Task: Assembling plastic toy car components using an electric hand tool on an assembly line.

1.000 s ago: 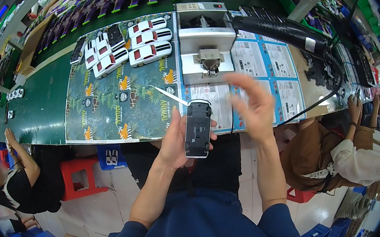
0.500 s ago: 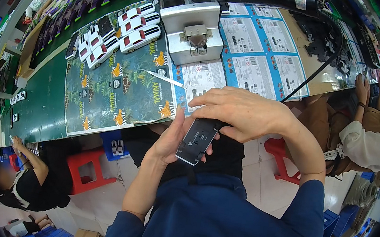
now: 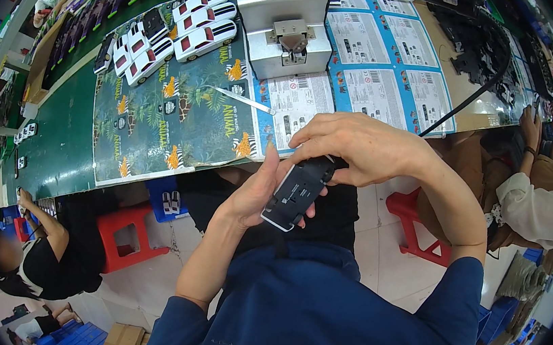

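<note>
A toy car (image 3: 294, 196) is turned underside up in front of my body, its black base facing me and a pale edge showing along its side. My left hand (image 3: 253, 194) cradles it from the left and below, fingertips showing past its right side. Over the far end, my right hand (image 3: 361, 148) bends its fingers and thumb round the car; the fingertips there are partly hidden. A slim metal strip tool (image 3: 244, 100) lies on the table just beyond my hands. Farther left stand several white toy cars (image 3: 203, 40) with red windows and black stripes.
A metal press-like fixture (image 3: 280, 53) stands at the table's back middle, with a black cable (image 3: 469, 99) curving to its right. Printed sheets (image 3: 370, 94) cover the tabletop. Black plastic parts (image 3: 471, 51) are heaped at right. Red stools (image 3: 126, 237) and co-workers flank me.
The toy car has tilted a little and shifted slightly right in my hands. My right hand has moved slightly up at its far end. The table sits a bit higher in view.
</note>
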### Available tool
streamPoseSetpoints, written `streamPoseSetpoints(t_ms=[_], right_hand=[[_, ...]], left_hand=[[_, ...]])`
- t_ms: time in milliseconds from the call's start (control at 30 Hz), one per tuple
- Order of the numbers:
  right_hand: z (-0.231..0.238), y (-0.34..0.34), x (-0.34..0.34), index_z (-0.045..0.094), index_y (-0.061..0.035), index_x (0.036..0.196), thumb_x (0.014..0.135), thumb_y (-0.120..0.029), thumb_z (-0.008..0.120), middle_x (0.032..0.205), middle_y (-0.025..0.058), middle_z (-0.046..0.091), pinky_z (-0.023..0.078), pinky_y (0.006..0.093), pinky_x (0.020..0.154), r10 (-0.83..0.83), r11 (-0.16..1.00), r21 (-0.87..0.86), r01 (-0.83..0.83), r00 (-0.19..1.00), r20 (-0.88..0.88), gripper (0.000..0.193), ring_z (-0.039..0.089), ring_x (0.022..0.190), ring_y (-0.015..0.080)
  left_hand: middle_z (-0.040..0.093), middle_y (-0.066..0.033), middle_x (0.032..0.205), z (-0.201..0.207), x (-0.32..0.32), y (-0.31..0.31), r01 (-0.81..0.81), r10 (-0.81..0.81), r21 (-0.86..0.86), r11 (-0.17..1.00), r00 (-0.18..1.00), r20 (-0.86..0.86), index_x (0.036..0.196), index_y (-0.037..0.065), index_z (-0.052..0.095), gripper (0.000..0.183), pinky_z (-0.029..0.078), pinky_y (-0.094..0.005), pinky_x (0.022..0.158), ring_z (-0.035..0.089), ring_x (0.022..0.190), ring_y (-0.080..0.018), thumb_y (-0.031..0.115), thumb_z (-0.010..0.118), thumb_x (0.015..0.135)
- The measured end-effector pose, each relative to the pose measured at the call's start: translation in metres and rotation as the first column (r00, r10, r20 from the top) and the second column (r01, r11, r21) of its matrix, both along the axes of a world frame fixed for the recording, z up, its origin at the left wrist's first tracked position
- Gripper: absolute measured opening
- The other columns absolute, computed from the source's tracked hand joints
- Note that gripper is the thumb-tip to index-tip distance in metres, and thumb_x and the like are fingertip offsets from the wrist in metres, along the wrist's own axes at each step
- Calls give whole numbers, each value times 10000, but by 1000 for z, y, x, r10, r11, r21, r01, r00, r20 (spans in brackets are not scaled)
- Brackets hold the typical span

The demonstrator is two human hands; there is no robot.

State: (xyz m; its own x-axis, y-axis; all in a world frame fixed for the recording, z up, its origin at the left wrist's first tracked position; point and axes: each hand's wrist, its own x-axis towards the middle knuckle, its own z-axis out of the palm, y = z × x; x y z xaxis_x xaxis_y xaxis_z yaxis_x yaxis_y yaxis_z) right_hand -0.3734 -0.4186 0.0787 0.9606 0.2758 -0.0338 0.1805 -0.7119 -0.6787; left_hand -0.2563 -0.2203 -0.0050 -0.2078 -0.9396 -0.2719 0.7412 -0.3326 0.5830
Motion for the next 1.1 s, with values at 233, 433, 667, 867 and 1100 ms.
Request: streamPoseSetpoints(t_ms=[233,433,667,867,1100], right_hand=[[-10,-13,-12,673,-113,1196,657,-104,823,1221,140,615,439,441,996,46,975,214,-59,997,65,560,546,1162,347],[-43,-14,0,701,-110,1158,598,-158,875,1247,127,605,397,419,1027,113,916,382,-120,993,40,589,488,1221,324],[-52,-21,-11,708,-115,1170,603,-175,903,1255,117,605,355,426,1061,94,830,553,-67,995,-21,603,486,1234,298],[-63,-23,-16,686,-76,1206,637,-205,915,1251,102,628,401,384,1013,18,676,737,14,999,-36,626,524,1222,248],[-36,-60,-35,651,-51,1237,687,-192,878,1196,75,651,501,331,865,-373,779,539,321,928,-15,612,606,1046,176]], left_hand=[[619,-154,1101,0,-1,-6,42,-42,67,997,999,-4,1450,43,344,978,614,-391,648,697,826,-275,815,234,861],[649,-231,952,-18,4,-1,47,-48,-11,999,997,-63,1243,-85,483,1005,624,-409,614,706,767,-310,810,221,868],[672,-219,848,-13,2,-10,84,-84,32,996,996,-1,1170,-86,534,1023,619,-390,622,710,713,-290,831,215,851],[664,-230,886,-5,-4,-10,-8,15,68,998,994,-105,1153,-94,559,1059,602,-395,624,698,751,-313,860,243,820],[630,-241,1114,-20,7,19,-28,36,110,993,997,-70,1355,-20,401,1033,618,-433,650,688,820,-326,847,347,797]])
